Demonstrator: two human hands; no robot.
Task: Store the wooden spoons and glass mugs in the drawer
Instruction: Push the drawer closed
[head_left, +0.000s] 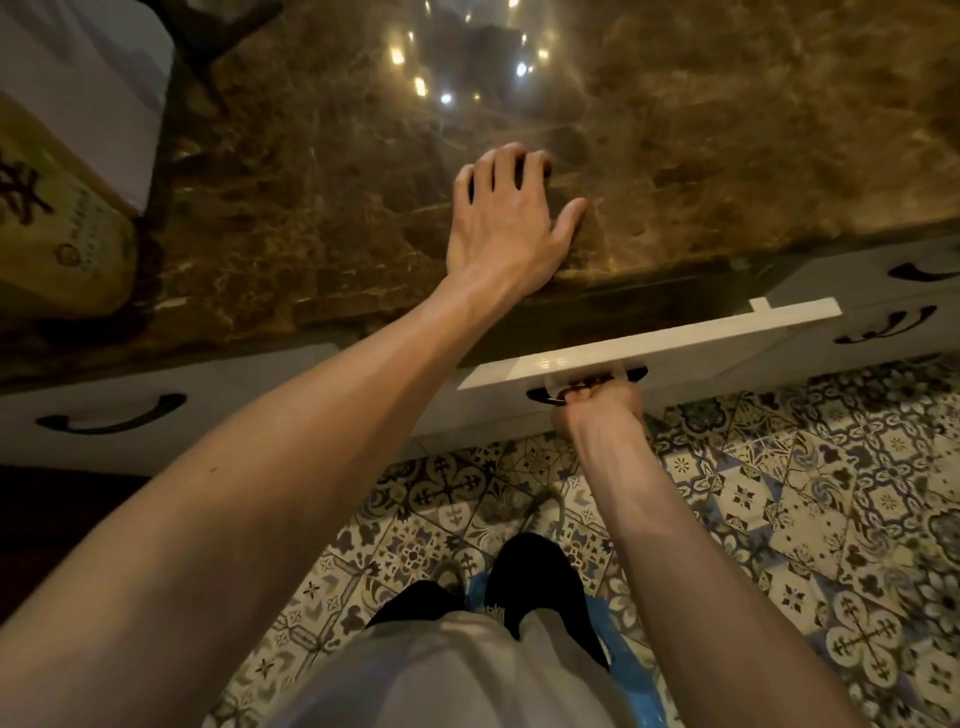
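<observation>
Under the front edge of the brown marble countertop (311, 208), one white drawer (649, 345) is seen standing a little way out toward the person, with a dark gap left between its front panel and the counter edge. The panel's long axis is laid left to right along the counter, its right end sitting higher in the frame, and the face is turned out toward the person. What's inside is too dark to be made out, tbh.

The drawer's dark curved handle (540, 396) is gripped by the right hand (602, 410), fingers curled tight round it. The left hand (506, 218) is laid palm-down on the countertop just behind the drawer, fingers straight and slightly spread, thumb stuck out to the right, nothing held.

Counted up, four dark handles are on show: the gripped one, one left handle (111, 415) on a closed front, and two right handles (885, 328) stacked on closed fronts. One wooden board (62, 234) with dark characters is parked at the counter's left end. Down on the patterned tile floor (779, 493), two dark shoes (535, 577) are planted next to some blue plastic (613, 639).
</observation>
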